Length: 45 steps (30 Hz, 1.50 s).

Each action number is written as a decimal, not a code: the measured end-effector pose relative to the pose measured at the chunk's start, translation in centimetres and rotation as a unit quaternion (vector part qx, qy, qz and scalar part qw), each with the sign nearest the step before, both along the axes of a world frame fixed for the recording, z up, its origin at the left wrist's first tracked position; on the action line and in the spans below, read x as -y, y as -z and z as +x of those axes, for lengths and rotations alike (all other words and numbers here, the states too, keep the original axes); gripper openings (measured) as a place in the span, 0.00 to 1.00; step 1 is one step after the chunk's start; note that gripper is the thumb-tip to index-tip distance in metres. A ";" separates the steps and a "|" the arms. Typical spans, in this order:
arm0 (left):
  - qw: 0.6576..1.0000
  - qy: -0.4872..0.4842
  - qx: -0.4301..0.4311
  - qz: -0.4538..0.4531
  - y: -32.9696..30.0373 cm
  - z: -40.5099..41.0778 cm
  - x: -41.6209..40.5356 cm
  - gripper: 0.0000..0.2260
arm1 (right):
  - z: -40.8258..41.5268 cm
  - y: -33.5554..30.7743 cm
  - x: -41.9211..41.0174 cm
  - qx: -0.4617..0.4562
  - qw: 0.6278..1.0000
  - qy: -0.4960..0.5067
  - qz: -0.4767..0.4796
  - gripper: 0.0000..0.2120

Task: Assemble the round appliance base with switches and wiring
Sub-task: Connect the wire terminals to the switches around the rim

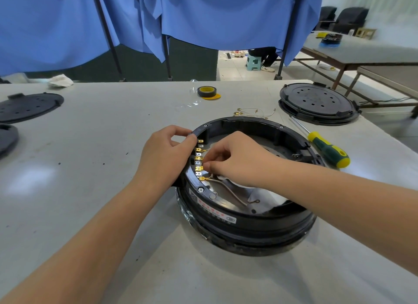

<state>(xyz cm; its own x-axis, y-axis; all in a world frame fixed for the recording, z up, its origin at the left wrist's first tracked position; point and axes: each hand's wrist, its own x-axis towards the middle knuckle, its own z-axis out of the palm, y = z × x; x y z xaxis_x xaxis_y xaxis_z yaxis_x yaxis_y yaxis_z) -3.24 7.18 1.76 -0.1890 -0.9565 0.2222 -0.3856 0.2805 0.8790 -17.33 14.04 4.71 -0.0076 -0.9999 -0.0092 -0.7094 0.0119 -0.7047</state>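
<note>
The round black appliance base (248, 226) lies on the grey table, its open side up. A row of several brass switch terminals (199, 158) lines the inside of its left wall. My left hand (165, 154) grips the base's left rim from outside. My right hand (235, 161) reaches inside, with its fingertips pinched on a wire connector at the terminal row. A white wire (226, 190) is plugged onto the lowest terminal and trails across the metal floor to a ring lug (254, 201). What lies under my right palm is hidden.
A yellow-and-green screwdriver (325, 149) lies right of the base. Loose wires with lugs (253, 112) sit behind it, near a roll of black tape (207, 92). A second black base (316, 103) stands at the back right, and black lids (27, 106) at the left.
</note>
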 end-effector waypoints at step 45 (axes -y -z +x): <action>1.000 0.004 -0.003 0.004 -0.4 -0.3 -0.2 0.04 | 0.0 0.3 0.4 0.017 1.000 -0.020 -0.013 0.02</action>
